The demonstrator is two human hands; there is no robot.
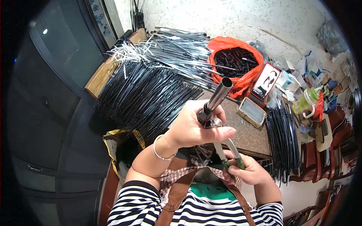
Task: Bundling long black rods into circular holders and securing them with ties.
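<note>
**A:** Right, status on your hands?

**B:** My left hand (192, 130) wraps a metal tube (218, 98) at its dark collar end. Fingers pressed together around it, thumb laid across the front. The tube's long axis runs up and to the right, away from me, open mouth at the far top end.

**A:** And the right one?

**B:** My right hand (247, 171) grips a pair of green-handled pliers (228, 150). Fingers closed on both handles. The pliers point up and left, nose toward the tube's lower end, just under my left thumb.

**A:** Nose on the collar already?

**B:** Can't tell. My left hand hides the tip. It sits touching or just beside the small metal fitting at the tube's base.

**A:** So which hand is nearer the joint?

**B:** Left is on it. Right is below and to the right, reaching in through the pliers.

**A:** What's around you?

**B:** The table (250, 137) is ahead. A big heap of thin black rods (147, 94) lies on the left, a smaller bundle of rods (283, 139) hangs off the right edge. An orange bag of small black parts (235, 62) sits beyond the tube mouth. A small flat box (252, 112) lies just right of the tube, well clear of both hands.
</note>
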